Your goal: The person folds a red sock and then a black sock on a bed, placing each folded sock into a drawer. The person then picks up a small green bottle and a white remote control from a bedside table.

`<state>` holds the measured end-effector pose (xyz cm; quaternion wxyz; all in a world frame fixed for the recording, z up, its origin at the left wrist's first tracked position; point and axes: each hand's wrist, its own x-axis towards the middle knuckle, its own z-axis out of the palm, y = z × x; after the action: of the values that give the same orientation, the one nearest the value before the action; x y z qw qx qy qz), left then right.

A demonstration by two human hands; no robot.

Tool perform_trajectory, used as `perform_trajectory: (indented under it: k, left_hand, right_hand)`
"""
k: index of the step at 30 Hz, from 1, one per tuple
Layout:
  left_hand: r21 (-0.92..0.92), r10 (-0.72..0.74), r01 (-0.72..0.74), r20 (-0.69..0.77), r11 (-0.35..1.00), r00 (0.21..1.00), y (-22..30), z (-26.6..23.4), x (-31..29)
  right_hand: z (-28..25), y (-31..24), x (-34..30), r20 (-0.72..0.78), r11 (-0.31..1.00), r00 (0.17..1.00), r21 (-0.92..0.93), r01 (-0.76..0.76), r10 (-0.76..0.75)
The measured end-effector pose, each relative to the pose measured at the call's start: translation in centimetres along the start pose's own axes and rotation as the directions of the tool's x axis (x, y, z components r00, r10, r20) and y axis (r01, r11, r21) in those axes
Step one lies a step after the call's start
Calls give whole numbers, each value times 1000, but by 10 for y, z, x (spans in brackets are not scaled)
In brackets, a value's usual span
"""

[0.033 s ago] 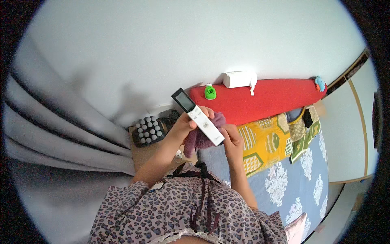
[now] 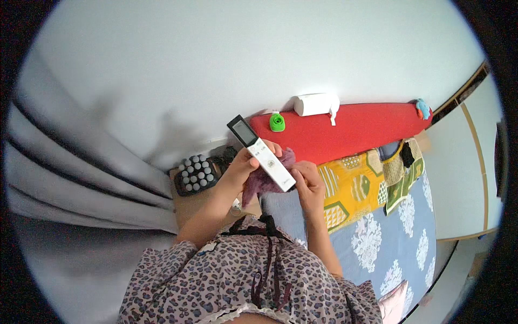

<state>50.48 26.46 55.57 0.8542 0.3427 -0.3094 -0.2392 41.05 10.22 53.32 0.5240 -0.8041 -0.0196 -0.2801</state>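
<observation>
A white remote control (image 2: 268, 163) with a dark-framed grey screen is held tilted in front of me, its screen end up and to the left. My left hand (image 2: 241, 170) grips its left side, thumb on the edge and fingertips showing on the far side. Behind the remote hangs a fuzzy purple cloth (image 2: 253, 186), bunched up. My right hand (image 2: 311, 186) is closed at the remote's lower end, thumb and forefinger pinching the cloth against it. The remote hides part of the cloth and some of the right fingers.
A red padded headboard (image 2: 356, 132) carries a white paper roll (image 2: 317, 105), a green bottle-like item (image 2: 277, 122) and a small blue toy (image 2: 422, 109). Yellow patterned fabric (image 2: 350, 189) lies on the blue bed (image 2: 394, 232). On the left, a knobbed black object (image 2: 196, 174) sits on a bedside table (image 2: 189, 208) beside grey curtains (image 2: 91, 178).
The purple cloth has shifted slightly down and left behind the remote. Both hands keep their hold, and the whole view has moved a little.
</observation>
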Motion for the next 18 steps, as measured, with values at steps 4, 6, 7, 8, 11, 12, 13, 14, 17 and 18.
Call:
perform_trajectory:
  k: [4,6,7,8,11,12,13,14,17,18]
  left_hand:
    - [-95,-116,103,-148,990,982,-15,-7,-1]
    - [-226,-197,126,-327,966,924,-35,-13,-3]
    - [-286,-187,96,-309,953,933,-40,-18,1]
    - [-298,-176,82,-305,951,936,-44,-20,4]
    - [-239,-147,65,-341,969,929,-33,-10,7]
    - [-250,-147,87,-236,964,961,-37,-19,5]
    - [-261,-138,102,-121,960,983,-45,-31,9]
    - [-270,-124,118,-4,955,992,-52,-40,10]
    - [-232,-203,177,-91,956,975,-44,-2,5]
    - [-235,-195,167,-98,957,976,-46,0,4]
  right_hand:
    - [-8,-18,5,167,711,870,516,-478,464]
    - [5,-18,-1,188,470,767,693,-546,614]
    - [9,1,-9,317,242,678,767,-595,663]
    - [11,15,-16,451,1,589,793,-609,670]
    - [-3,12,-8,363,50,635,843,-536,682]
    - [-8,12,-4,336,100,684,852,-513,648]
    - [-10,14,2,299,32,701,908,-417,647]
    - [-14,11,3,291,42,735,917,-397,612]
    - [-26,-11,9,296,-27,824,946,-324,483]
    - [-26,-10,7,296,-28,836,947,-319,463]
